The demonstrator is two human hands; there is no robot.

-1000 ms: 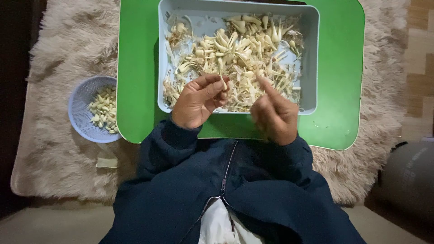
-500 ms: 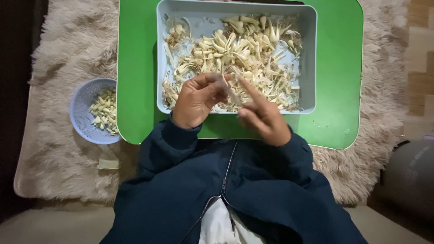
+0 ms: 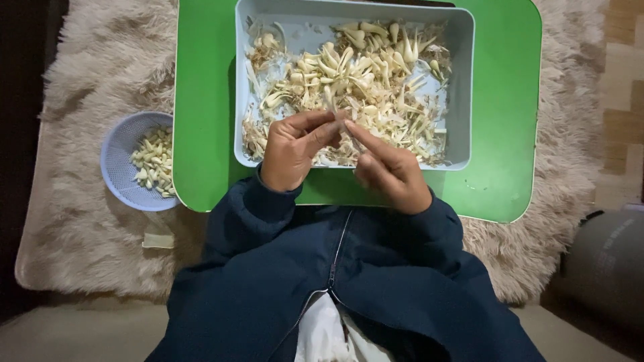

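Far left: shaggy beige rug (image 3: 87, 74) under everything. On it, a round pale-blue basket (image 3: 119, 167), touching the left edge of the green tray (image 3: 201, 100), holding a small heap of peeled cloves (image 3: 154, 159). Just below the basket, a pale scrap (image 3: 158, 240) lying on the rug.

Centre: green tray flat, rounded corners, serving as worktop. On it a pale grey rectangular tub (image 3: 463, 87), filled with a loose pile of garlic cloves and husks (image 3: 355, 80), thickest through the middle and right.

Left hand (image 3: 292, 151): over the near edge of the tub, palm turned inward, knuckles up, wrist bent from a dark blue sleeve (image 3: 235, 221). Fingers (image 3: 315, 124) curled and pressed together at the tips, thumb against forefinger, pinching a small pale clove (image 3: 341, 125). Clove mostly hidden; only a sliver visible between both hands, just above the pile at the near side of the tub.

Right hand (image 3: 392, 171): slightly lower and nearer the body, resting over the tub's front rim. Forefinger stretched out toward the left hand, tip meeting the same clove; other fingers folded into the palm. Cannot tell whether the thumb closes on the clove.

Both forearms angled inward, hands meeting at the midline.

Far right: rug again, strip of patterned floor (image 3: 624, 100), and a dark grey rounded object (image 3: 604, 268) at the lower corner.
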